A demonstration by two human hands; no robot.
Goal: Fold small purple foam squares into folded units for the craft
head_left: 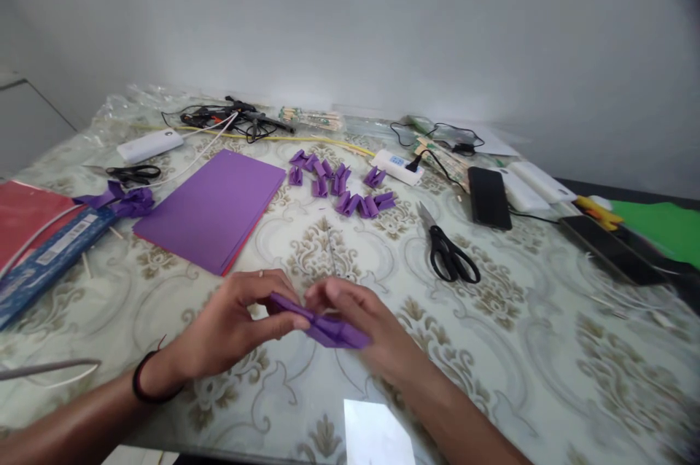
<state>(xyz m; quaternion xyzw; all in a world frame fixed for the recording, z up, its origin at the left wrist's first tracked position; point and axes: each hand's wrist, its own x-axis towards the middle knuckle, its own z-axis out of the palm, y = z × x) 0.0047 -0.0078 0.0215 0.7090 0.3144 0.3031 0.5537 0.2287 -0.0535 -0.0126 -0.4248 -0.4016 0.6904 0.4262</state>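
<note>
Both my hands pinch one folded piece of purple paper (328,328) low over the patterned table (547,348). My left hand (235,323) grips its left end with thumb and fingers closed; a black band is on that wrist. My right hand (361,315) holds the right part, fingers curled over it. Beyond my hands lie a stack of purple sheets (211,206) and several small folded purple pieces (342,184).
Black scissors (448,250) lie right of centre, a smaller pair (134,173) at the far left. A black phone (488,197), white power banks (539,188), a power strip (397,166), tangled cables (230,116), a purple ribbon bow (123,199), red paper (25,213) and green paper (664,228) ring the table.
</note>
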